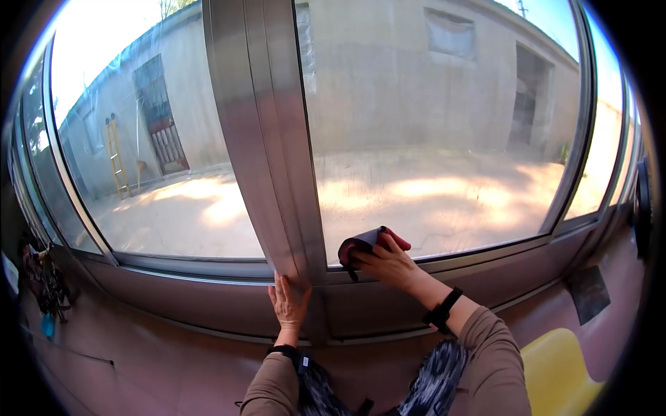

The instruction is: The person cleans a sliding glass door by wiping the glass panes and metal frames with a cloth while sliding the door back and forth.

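My right hand point(390, 265) grips a folded dark red and grey cloth point(359, 244) at the lower left corner of the large window pane point(430, 173). The cloth appears to rest against the glass just above the bottom frame rail. My left hand point(287, 304) lies with its fingers stretched out on the foot of the metal post point(260, 125) between the two panes. Nothing is held in it. Both wrists wear dark bands, and the palm sides of both hands are hidden.
A yellow chair point(558, 374) stands at my lower right. On the floor further right lies a dark flat mat point(588, 295). Another person point(43, 274) is at the far left edge. Through the glass show a yellow ladder point(116, 156) and a pale building point(416, 104).
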`<action>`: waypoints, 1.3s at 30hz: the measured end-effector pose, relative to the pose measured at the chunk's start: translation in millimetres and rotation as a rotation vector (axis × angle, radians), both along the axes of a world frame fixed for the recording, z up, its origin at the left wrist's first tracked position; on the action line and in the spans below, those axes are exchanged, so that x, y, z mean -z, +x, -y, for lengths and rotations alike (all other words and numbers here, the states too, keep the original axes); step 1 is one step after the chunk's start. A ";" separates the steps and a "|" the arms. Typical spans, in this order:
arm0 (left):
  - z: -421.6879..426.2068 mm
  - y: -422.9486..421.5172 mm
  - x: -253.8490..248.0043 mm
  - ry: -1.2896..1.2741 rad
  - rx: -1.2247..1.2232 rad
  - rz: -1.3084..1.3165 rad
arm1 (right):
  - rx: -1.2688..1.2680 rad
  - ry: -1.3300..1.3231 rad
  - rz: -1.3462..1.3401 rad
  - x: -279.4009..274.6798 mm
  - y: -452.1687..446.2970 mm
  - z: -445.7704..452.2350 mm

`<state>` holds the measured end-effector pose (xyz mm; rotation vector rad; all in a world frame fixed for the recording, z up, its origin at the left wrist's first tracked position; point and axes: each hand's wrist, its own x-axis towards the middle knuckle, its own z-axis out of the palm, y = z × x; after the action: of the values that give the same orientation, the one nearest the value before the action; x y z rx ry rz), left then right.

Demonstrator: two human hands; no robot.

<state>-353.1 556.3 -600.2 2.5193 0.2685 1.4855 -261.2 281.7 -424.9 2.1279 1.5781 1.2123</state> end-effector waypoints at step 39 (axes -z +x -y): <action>3.5 -4.1 -2.8 0.006 0.003 0.001 | 0.125 0.804 -0.033 36.8 29.6 77.2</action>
<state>-357.2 552.8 -597.3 2.5226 0.2603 1.4891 -231.6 204.4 -461.8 2.6366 1.0195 2.0090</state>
